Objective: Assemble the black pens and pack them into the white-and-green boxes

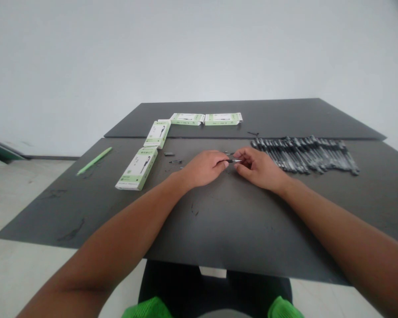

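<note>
My left hand [204, 167] and my right hand [257, 167] meet at the middle of the dark table [219, 221]. Both pinch one small black pen part with a silvery tip [233, 161] between their fingertips. Most of it is covered by the fingers, so I cannot name it more exactly. A row of several black pens [305, 153] lies just right of my right hand. Two small black pieces [172, 158] rest on the table left of my left hand.
Several white-and-green boxes [137, 168] lie in an L shape at the left and back [205, 119]. A green pen [94, 160] lies near the table's left edge. A white wall stands behind the table. Green shoes [149, 309] show below the near edge.
</note>
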A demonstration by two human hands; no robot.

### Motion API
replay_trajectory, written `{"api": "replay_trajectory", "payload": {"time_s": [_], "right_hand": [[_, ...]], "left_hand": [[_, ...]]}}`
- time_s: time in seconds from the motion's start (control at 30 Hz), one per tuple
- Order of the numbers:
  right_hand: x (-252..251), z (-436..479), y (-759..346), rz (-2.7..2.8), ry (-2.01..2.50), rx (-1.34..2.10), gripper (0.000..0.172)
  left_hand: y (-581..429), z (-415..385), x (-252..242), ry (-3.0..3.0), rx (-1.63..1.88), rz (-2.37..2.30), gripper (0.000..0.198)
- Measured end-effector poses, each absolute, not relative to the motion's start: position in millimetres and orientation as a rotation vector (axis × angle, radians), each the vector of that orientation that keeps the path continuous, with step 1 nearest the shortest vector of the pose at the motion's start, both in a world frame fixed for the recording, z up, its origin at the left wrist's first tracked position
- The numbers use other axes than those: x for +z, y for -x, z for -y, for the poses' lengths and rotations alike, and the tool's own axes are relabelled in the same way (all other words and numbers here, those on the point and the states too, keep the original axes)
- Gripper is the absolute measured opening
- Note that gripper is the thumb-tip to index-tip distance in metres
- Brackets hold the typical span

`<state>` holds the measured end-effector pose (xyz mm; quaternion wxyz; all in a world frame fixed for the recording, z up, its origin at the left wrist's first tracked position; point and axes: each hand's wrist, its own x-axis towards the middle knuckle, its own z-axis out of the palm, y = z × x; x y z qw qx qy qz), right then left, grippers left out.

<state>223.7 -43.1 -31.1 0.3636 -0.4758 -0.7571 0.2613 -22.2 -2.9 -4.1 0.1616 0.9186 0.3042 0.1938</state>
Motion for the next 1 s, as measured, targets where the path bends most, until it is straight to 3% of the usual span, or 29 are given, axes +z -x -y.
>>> {"api": "replay_trajectory", "payload": {"time_s": [0.23, 0.6, 0.73, 0.8, 1.0], "right_hand": [[-24, 44, -222, 1.988, 1.234, 0.591, 0.012], [-16, 47, -221, 2.040, 1.320, 0.625, 0.040], [-24, 45, -222, 1.971, 1.262, 0.651, 0.021], [-29, 44, -223, 1.932, 1.237, 0.652, 0.025], [-27, 44, -222, 1.946, 1.244, 0.638, 0.014]], "left_hand": [[22, 2, -5, -2.616, 0.546, -0.861, 0.030], [22, 1, -7, -2.627, 0.562, -0.842, 0.029], [22, 2, -5, -2.641, 0.547, -0.861, 0.030], [22, 2, -5, -2.641, 0.543, -0.873, 0.029], [23, 2, -5, -2.624, 0.557, -0.865, 0.030]]}}
